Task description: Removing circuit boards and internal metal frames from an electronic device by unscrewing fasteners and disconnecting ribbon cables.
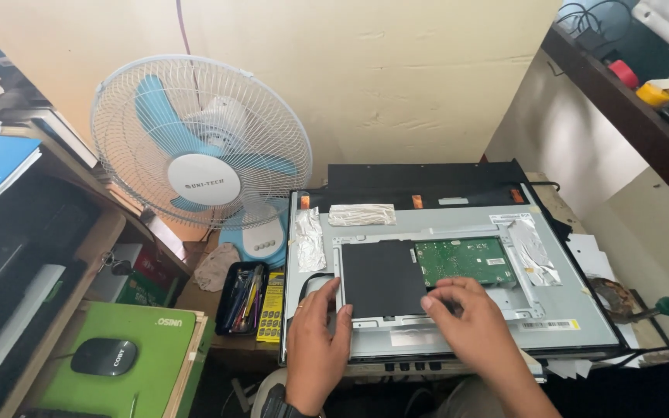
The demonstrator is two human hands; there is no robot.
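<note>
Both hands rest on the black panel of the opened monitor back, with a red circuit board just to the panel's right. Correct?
Not quite: the circuit board is green, not red, as the head view shows. The rest holds: the left hand and right hand touch the black panel, and the board lies just right of it.

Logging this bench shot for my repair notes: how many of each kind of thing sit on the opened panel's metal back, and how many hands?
Hands: 2 (left hand, right hand)
Black sheet: 1
Green board: 1
Foil tape patches: 3 ()
Total: 7
</note>
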